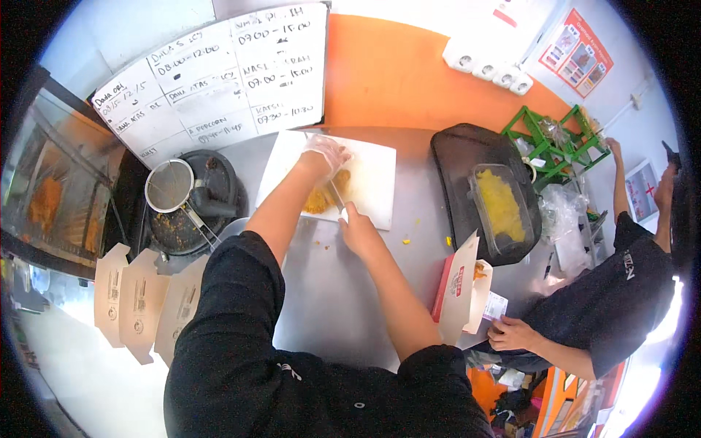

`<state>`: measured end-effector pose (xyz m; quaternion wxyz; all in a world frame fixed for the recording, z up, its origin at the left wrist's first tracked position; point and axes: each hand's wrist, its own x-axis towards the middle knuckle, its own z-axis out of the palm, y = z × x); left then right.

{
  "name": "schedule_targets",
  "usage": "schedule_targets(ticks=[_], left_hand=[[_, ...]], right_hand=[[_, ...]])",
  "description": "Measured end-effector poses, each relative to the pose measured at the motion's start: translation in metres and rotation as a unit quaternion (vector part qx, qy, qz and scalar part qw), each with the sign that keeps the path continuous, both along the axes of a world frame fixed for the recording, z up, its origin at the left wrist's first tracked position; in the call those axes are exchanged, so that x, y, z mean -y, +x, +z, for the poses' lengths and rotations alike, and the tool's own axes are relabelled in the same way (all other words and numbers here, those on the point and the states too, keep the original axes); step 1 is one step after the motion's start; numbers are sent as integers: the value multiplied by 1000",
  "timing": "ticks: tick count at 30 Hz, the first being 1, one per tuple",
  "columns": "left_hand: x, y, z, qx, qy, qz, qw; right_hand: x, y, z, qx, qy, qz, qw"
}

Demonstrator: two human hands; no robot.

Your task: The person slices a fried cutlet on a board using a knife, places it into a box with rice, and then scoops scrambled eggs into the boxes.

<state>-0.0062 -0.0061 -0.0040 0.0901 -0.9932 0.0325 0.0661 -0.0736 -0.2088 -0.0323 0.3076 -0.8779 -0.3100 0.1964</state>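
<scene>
On a white cutting board (372, 190) lies a golden fried piece of food (318, 197). My left hand (326, 156), in a clear plastic glove, has its fingers curled at the far end of the food; what they grip is hidden. My right hand (353, 229), bare, grips the handle of a knife (334, 193), whose blade crosses the food on a slant.
A strainer (169, 186) rests on a black round appliance at left, near open cartons (131, 314). At right are a black tray (453, 175) with a yellow-filled container (499, 206), green racks (526, 131), a food box (456, 292) and a co-worker (591, 306) in black, touching a label by the box.
</scene>
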Motion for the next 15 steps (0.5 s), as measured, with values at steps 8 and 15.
schedule_targets(ticks=[8,15], left_hand=[[12,5,-17,-13,-28,55,998],[-13,12,-38,120,-75,22,990]], right_hand=[[0,4,-19,-9,-27,-22,999],[-7,11,-1,0,-32,6,999]])
